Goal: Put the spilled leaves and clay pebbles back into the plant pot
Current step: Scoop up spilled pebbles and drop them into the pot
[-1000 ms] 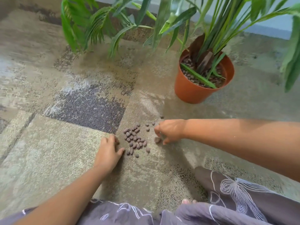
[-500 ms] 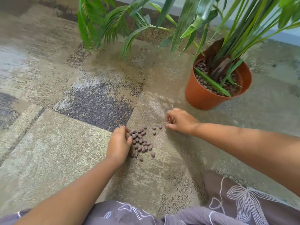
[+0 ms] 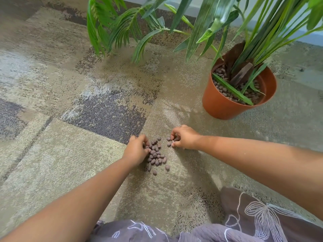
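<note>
Several brown clay pebbles (image 3: 157, 157) lie in a small heap on the carpet. My left hand (image 3: 137, 150) rests at the heap's left side with its fingers curled onto the pebbles. At the heap's upper right, my right hand (image 3: 184, 139) pinches a few pebbles between its curled fingers. The orange plant pot (image 3: 222, 103) stands upright to the upper right, filled with pebbles, with a loose green leaf (image 3: 232, 89) lying across them inside.
Long green fronds (image 3: 122, 30) of the plant hang low over the carpet behind the heap. The patterned carpet (image 3: 70, 154) stretches to the left. My knees in purple patterned cloth (image 3: 244, 215) are at the bottom edge.
Both hands have closed in on the heap: the left moved right onto the pebbles, the right went out past the stray pebbles and came back, curling over them. The camera view shifted left.
</note>
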A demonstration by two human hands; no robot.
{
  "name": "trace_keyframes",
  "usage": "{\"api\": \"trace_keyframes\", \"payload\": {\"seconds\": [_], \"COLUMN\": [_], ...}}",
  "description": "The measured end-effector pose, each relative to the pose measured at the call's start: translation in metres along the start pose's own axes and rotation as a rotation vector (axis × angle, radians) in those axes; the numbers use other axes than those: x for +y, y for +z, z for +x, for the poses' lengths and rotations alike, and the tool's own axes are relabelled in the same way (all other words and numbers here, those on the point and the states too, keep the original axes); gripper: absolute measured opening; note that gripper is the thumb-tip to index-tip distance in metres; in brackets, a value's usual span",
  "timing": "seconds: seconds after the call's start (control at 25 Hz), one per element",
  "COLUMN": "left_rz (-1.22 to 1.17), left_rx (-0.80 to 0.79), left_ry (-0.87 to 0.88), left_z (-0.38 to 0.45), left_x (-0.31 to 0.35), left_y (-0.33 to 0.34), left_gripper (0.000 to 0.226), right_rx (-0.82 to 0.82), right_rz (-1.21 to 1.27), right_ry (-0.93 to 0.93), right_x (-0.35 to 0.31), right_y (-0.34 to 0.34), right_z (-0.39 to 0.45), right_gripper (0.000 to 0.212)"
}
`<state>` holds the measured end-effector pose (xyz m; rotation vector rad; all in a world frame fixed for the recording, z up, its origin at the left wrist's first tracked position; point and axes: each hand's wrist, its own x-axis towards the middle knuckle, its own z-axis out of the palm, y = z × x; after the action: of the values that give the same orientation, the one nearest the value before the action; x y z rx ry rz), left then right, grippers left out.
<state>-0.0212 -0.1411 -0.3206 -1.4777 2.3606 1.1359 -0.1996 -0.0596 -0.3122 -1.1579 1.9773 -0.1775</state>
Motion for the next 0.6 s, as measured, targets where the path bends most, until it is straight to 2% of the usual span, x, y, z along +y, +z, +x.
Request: {"api": "trace_keyframes", "payload": {"seconds": [0.2, 0.32, 0.4, 0.48, 0.6], "left_rz": [0.007, -0.02, -0.121, -0.319, -0.454], "left_rx": [0.04, 0.045, 0.041, 0.019, -0.023], "left_ry": [-0.009, -0.033, -0.079, -0.131, -0.11], "left_z": [0.001, -0.001, -0.004, -0.006, -0.004], "left_x": [-0.001, 0.002, 0.009, 0.021, 0.05], "left_y": [0.0, -0.001, -0.002, -0.005, -0.013], "left_gripper": [0.01, 0.008, 0.009, 0.012, 0.012], "right_rx": [-0.061, -0.065, -0.057, -0.049, 0.009], "right_rz": [0.006, 0.049, 0.08, 0.105, 0.149], "right_ry": [0.017, 0.043, 0.056, 0.065, 0.057], "right_x": [-0.008, -0.005, -0.001, 0.002, -0.001], "right_y": [-0.006, -0.015, -0.022, -0.03, -0.05], "right_z": [-0.002, -0.011, -0.022, -0.033, -0.05], "right_gripper": [0.019, 0.015, 0.014, 0.015, 0.016]}}
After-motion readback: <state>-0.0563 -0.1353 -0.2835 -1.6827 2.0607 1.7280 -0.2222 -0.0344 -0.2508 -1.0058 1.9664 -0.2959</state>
